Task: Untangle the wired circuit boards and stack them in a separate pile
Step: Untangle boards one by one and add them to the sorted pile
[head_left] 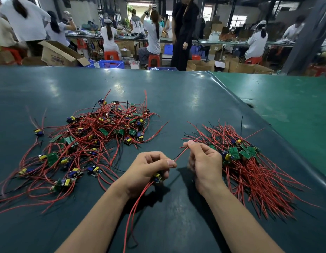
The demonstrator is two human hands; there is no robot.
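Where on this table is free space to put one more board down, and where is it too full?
Free: the strip of table between tangled pile and sorted pile; also beyond both piles. Crowded: both piles, and around left hand and right hand.

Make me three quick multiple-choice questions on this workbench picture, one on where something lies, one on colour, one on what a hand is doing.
1. Where does the tidy pile of green circuit boards lie?
A. right of the hands
B. left of the hands
C. in a box

2. Most wires in the tangled heap of wired boards are:
A. blue
B. red
C. white

3. The left hand:
A. lies flat on the dark green table mat
B. hangs idle
C. grips a small board

Answers: A, the aligned boards sit beside the right hand; B, red strands dominate; C, fingers curl round a yellow-capped board.
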